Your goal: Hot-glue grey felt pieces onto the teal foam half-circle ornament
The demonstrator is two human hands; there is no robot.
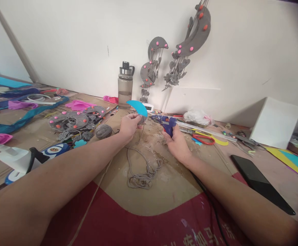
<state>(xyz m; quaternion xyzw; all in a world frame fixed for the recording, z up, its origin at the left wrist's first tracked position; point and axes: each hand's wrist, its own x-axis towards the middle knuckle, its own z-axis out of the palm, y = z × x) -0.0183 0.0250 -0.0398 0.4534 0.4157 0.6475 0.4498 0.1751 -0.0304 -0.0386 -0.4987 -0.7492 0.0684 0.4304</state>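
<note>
My left hand [130,127] pinches a blue crescent cutout [139,108] whose lower tip is wrapped in grey yarn. From it a strand runs down to a loose tangle of grey yarn [141,180] on the cardboard. My right hand [176,143] grips a dark blue hot glue gun [164,121]. Its nozzle points left, close to the wrapped end of the crescent; I cannot tell whether they touch. A clear glue stick [205,130] sticks out of the gun's back. Just left of my left hand lies a ball of grey yarn [103,131].
Yarn-wrapped moon ornaments [69,122] lie at left; others [198,37] hang on the wall. A water bottle [125,85] stands at the back. Red-handled scissors [203,139], a black phone [261,182] and a white block [277,122] are at right. A power strip [54,150] lies left.
</note>
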